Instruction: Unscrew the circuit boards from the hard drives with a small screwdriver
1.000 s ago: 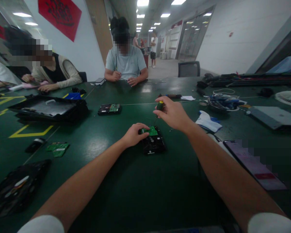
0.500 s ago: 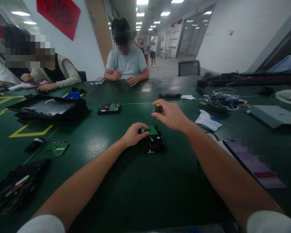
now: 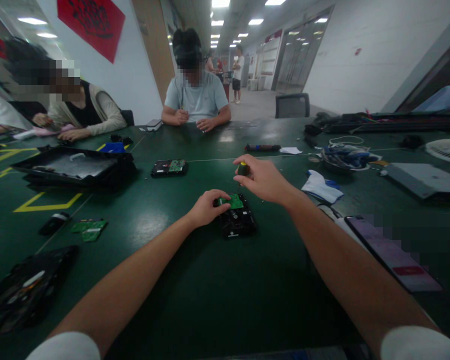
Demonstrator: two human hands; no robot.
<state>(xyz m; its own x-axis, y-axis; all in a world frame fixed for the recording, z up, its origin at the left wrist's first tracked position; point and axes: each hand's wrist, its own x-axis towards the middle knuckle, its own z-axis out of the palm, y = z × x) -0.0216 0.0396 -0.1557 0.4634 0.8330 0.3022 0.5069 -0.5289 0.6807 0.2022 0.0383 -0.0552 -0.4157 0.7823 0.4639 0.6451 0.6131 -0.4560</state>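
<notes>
A black hard drive (image 3: 238,222) with a green circuit board (image 3: 235,201) on its upper face lies on the table in front of me. My left hand (image 3: 208,207) grips its left side, thumb and fingers over the edge of the board. Above the drive's far end, my right hand (image 3: 260,177) pinches a small screwdriver (image 3: 242,169) by its dark handle with a yellow top. The screwdriver points down, and its thin shaft is barely visible; whether the tip touches a screw cannot be made out.
Another hard drive (image 3: 169,168) lies farther back on the green table (image 3: 165,280). Black trays (image 3: 75,167), a loose circuit board (image 3: 90,229) and a dark casing (image 3: 30,290) are leftward. A glove (image 3: 322,187), a phone (image 3: 393,255) and a metal box (image 3: 427,179) lie rightward. A person (image 3: 195,95) sits opposite.
My right hand and the screwdriver have shifted very slightly. My left hand and the hard drive stay in place.
</notes>
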